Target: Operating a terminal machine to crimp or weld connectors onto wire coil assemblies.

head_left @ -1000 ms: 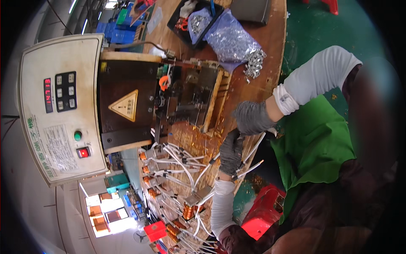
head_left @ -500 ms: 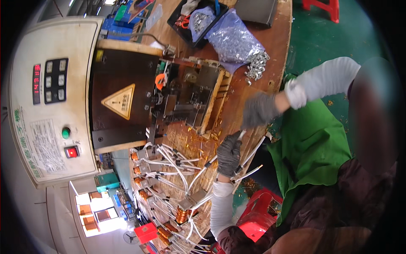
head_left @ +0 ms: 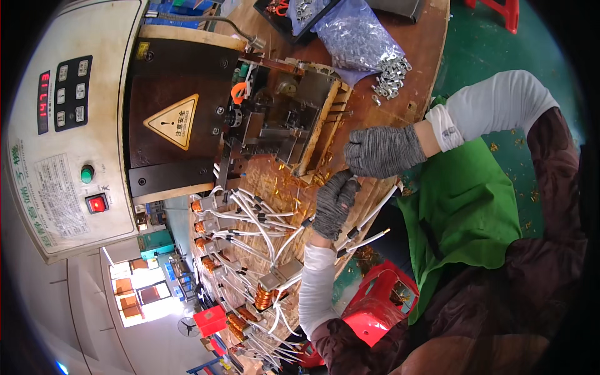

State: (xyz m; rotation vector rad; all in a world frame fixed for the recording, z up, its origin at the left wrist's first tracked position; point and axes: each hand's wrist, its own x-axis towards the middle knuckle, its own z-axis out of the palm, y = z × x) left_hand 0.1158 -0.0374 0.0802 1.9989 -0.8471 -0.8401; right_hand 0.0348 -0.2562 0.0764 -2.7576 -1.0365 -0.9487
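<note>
Handling wires seems in hand: the left hand point(head_left: 334, 206) curled, apparently pinching wires point(head_left: 379, 210) by the worktop's point(head_left: 419, 81) near edge; right hand point(head_left: 382, 152) fisted just beside, hold hidden. Next calls for steadiness.

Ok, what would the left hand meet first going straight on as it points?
Probably the right hand: it lies just beyond the left hand, though any gap is hard to judge.

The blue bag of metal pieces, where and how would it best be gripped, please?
I'd pinch the bag by its slack film near the mouth, coming from the side of the right hand: the body bulges, and loose pieces spill at that end, so raising it may keep the rest in.
</note>
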